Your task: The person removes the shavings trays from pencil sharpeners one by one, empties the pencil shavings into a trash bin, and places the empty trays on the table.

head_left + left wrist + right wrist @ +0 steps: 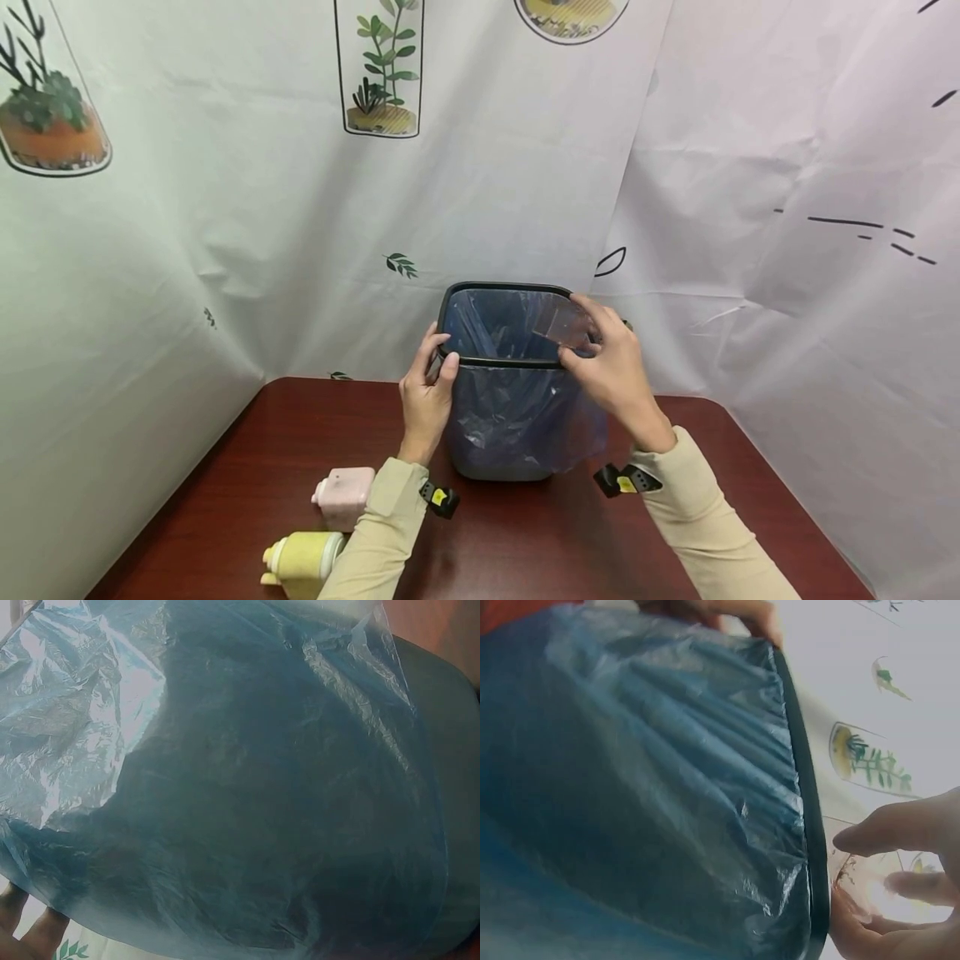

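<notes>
Gripping bin rim (510,363) with left hand (426,404), can't tell grasp of right hand (615,367) opposite, best smooth bag (510,408) between both evenly.

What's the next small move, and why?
Probably have the right hand release the clear piece into the bin: it appears to be in that hand's grasp at the bin's open mouth, while the left hand holds the opposite side of the black rim.

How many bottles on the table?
2. Pink bottle left of the left sleeve; yellow bottle nearer the camera, partly hidden by that sleeve. More could be hidden behind the trash bin.
</notes>
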### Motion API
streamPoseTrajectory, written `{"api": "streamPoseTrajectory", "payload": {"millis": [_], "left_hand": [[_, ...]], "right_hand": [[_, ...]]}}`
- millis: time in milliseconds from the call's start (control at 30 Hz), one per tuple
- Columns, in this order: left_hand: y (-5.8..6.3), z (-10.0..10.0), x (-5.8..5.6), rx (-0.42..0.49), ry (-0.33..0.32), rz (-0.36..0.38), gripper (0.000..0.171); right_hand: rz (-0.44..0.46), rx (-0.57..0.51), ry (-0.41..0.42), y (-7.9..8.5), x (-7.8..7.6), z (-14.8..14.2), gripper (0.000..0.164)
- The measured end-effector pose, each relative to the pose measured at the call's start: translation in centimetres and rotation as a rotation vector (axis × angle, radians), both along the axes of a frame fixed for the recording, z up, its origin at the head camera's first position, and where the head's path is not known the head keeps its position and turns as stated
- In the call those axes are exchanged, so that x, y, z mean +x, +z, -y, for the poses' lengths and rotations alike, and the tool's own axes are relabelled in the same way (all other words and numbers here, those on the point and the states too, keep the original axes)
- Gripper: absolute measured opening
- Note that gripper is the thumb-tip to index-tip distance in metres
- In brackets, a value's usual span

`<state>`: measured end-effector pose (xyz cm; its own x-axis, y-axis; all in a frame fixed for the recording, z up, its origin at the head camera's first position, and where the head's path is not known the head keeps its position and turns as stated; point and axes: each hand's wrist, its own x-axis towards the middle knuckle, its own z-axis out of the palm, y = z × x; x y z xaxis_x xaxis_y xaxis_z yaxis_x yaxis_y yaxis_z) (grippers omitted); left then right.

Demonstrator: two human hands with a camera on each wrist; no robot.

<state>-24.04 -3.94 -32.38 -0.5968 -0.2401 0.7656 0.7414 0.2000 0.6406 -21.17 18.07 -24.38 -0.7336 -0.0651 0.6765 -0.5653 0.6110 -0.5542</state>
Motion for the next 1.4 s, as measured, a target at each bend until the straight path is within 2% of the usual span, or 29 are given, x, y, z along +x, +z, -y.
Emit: {"api": "streamPoseTrajectory", "payload": {"millis": [300,500,667,767,1033,1400], "left_hand": [[-0.1,0.0,0.0,-0.012,0.010,-0.010,0.029],[0.0,0.0,0.0,-0.003,0.009,-0.014,0.028],[0.1,0.0,0.1,-0.002,0.010,-0.013,0.028],[0.2,0.0,0.2,-0.005,0.008,-0.008,0.029],[0.1,-0.1,0.2,-0.002,0.000,0.002,0.029],[0.1,0.0,0.2,-0.006,0.015,0.012,0.028]], "right_hand": [[0.302,-0.280,0.218,0.3,0.0,-1.0,0.066],[0.447,-0.381,0.312,0.8,0.3,-1.6,0.064],[0.576,-0.582,0.475,1.1,0.5,-2.1,0.063],[0.617,-0.668,0.549,1.4,0.6,-2.4,0.063],[0.673,-0.688,0.652,1.6,0.7,-2.9,0.063],[0.666,-0.617,0.617,1.7,1.7,-2.8,0.060]]}}
